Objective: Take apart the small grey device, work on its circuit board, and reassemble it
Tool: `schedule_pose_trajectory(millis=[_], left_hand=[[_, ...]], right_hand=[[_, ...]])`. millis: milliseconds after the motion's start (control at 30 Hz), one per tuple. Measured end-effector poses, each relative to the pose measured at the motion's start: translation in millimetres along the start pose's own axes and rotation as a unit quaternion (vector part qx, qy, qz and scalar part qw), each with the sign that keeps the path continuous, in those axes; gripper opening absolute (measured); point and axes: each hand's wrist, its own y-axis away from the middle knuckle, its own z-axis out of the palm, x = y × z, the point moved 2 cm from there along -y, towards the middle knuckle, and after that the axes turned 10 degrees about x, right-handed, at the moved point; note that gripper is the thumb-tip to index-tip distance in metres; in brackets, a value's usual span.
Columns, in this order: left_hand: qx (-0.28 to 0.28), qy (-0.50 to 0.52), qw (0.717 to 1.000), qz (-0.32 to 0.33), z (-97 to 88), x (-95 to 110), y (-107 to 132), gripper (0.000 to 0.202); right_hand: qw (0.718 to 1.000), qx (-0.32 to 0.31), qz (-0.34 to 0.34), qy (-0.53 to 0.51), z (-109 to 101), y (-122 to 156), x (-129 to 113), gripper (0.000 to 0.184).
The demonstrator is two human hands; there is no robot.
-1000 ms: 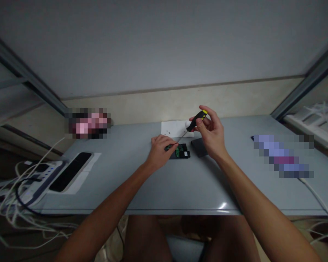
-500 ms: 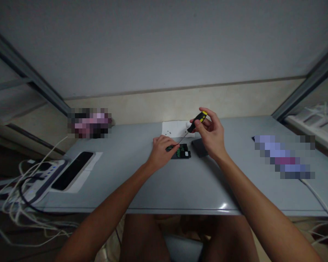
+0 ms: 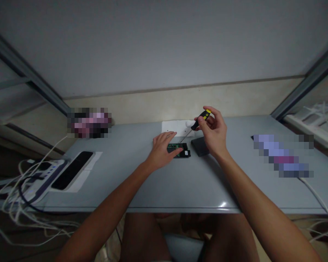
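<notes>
A small black device with a green circuit board (image 3: 179,149) lies open on the grey table (image 3: 164,182). My left hand (image 3: 161,148) rests beside it, fingers stretched out and touching the board's left edge. My right hand (image 3: 212,131) is closed on a black and yellow screwdriver (image 3: 200,120), held above the table with its thin shaft pointing down-left towards the board. A dark cover piece (image 3: 200,146) lies just under my right hand.
A white sheet (image 3: 175,128) with tiny screws lies behind the device. A black phone (image 3: 72,170) and a power strip (image 3: 35,180) with tangled white cables sit at the left. A white cable (image 3: 321,203) trails off the right edge. Metal frame posts flank the table.
My left hand has opened and now lies flat beside the board instead of pinching it. My right hand lifted the screwdriver slightly up and right, so its tip left the board.
</notes>
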Motion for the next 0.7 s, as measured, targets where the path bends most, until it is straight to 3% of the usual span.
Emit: schedule_pose_trajectory(millis=[233,700], left_hand=[[-0.086,0.001,0.996,0.027,1.0,3.8,1.6,0.065],[-0.125,0.008,0.992,0.016,0.5,5.8,1.2,0.058]], right_hand=[[1.0,0.015,-0.006,0.016,-0.2,-1.0,1.5,0.05],[0.997,-0.049,0.013,0.053,5.2,7.7,0.2,0.043]])
